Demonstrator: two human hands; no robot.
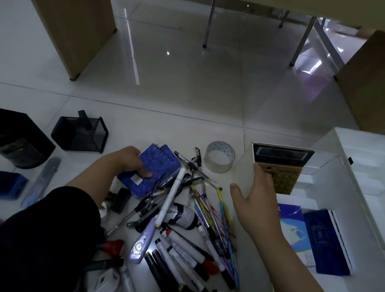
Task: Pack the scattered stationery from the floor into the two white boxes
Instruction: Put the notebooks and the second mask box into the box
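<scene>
Head view, looking down at the floor [193,86]; largest first.

Far right: white box [344,148], partly filled, with a pale blue book [297,229] and a dark blue book [326,242] lying flat in its near compartment. Could tip or slide if leaned on at the wall; little free room left beside the books, so risks jamming if more flat items go in askew.

Far left: black pen holder [12,137] and mesh holder [80,133], well apart from both hands, not yet packed. Easily forgotten out there.

Inside the box, at its left wall: gold calculator [282,165], standing upright on end. Likely to topple onto the books once released, being tall and unsupported.

Right hand [256,194]: fingers curled over the calculator's near-left edge, thumb splayed out to the left. Cannot tell whether gripping the calculator or only the wall beside it.

Left hand [122,162]: fingers pressed together over the cover of the blue notebooks [153,167], thumb hidden beneath, pinching the stack. Two books in one grip, offset; could shear apart and drop the lower one during the lift.

Near centre: pile of pens [201,231], crossing under the notebooks' right edge. May snag on the spiral binding, drag along and scatter further.

Just left of the box: tape roll [218,159], lying flat on the tiles, close to the carrying path. Could get knocked and rolled away by a low pass.
</scene>
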